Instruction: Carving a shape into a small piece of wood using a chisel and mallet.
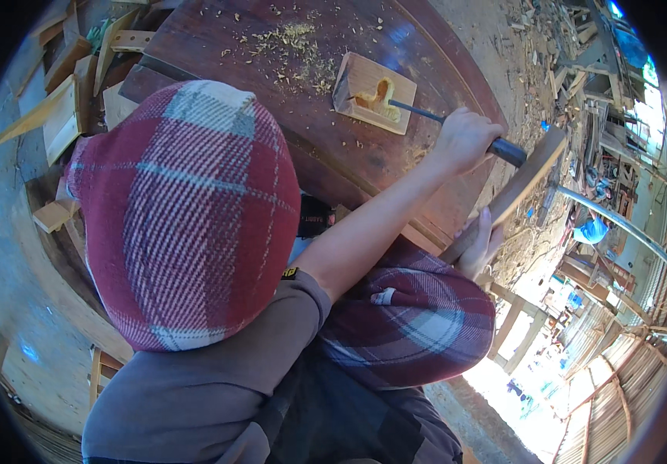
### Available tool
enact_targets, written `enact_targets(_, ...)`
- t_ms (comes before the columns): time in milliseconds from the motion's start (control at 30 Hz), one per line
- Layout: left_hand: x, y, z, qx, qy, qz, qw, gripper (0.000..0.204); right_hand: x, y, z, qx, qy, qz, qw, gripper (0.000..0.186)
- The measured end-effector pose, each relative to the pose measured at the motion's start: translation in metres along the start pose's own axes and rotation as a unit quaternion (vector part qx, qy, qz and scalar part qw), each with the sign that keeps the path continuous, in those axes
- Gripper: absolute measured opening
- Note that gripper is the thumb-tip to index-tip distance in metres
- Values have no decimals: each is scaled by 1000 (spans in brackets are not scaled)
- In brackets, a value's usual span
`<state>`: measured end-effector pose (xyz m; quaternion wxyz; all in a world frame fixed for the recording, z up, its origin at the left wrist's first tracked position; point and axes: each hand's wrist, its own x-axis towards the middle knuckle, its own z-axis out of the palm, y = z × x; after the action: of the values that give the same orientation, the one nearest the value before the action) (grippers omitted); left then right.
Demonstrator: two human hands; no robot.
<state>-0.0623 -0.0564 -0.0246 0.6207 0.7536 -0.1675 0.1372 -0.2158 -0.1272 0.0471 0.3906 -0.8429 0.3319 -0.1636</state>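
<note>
A light wooden block (353,77) with a carved, irregular hollow rests on the dark red wooden surface (225,46), with pale shavings beside it. My left hand (465,141) is closed round the dark handle of a long chisel (418,110), whose tip reaches into the hollow. Just beyond the handle's end, my right hand (482,246) grips a flat wooden bar (529,176), held at a slant with its upper end beside the handle. The right hand is partly hidden behind plaid fabric over my knee (411,317). A larger plaid-covered knee (186,216) fills the left of the view.
Wooden offcuts (63,116) are piled at the left. Right of the work surface lies dirt ground (496,39) with scattered scraps, a pale pole (619,216), a blue shape (590,230) I cannot make out clearly, and piled timber along a corrugated wall.
</note>
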Motion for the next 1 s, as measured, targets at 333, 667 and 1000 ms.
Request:
enact_targets(333, 6, -5, -5, 12, 35, -22, 999, 15, 9, 16, 2, -37, -33, -25, 998, 28)
enact_targets(667, 16, 13, -26, 2, 27, -8, 1000, 16, -6, -20, -7, 127, 50, -94, 986, 35)
enact_targets(1000, 19, 17, -35, -20, 34, -23, 999, 15, -6, -15, -5, 119, 36, -96, 988, 34)
